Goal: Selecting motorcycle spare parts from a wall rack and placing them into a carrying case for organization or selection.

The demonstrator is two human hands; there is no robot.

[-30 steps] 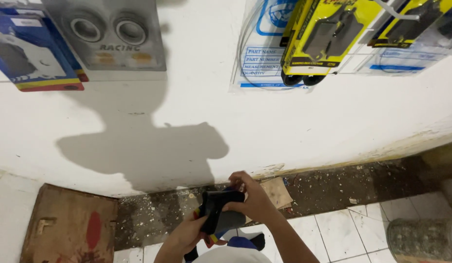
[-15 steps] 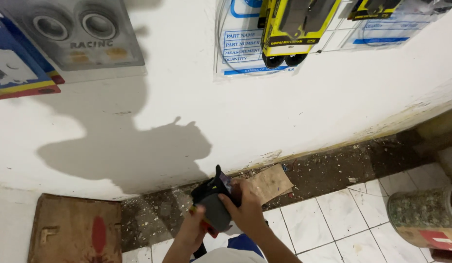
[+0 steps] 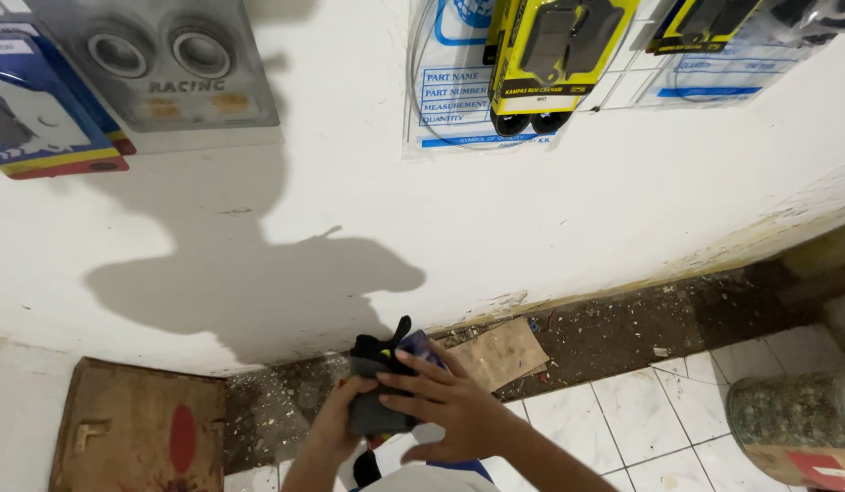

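Note:
Low in the middle of the head view, both my hands close around a dark grey and black piece of fabric that looks like a glove, with a yellow spot near its top. My left hand grips it from below and the left. My right hand lies over its right side, fingers spread across it. A bit of blue and red colour shows under the fabric; I cannot tell what that is. A white rounded thing sits at the bottom edge under my arms.
A white wall stands ahead with packaged parts hung on it: yellow-and-black packs and a grey pack. Below are a dirty floor strip, a cardboard scrap, a brown wooden board, white tiles and a speckled cylinder.
My hands have shifted a little left and up with the dark fabric. The right hand now covers more of it. The camera has also tilted, moving the wall packs in view.

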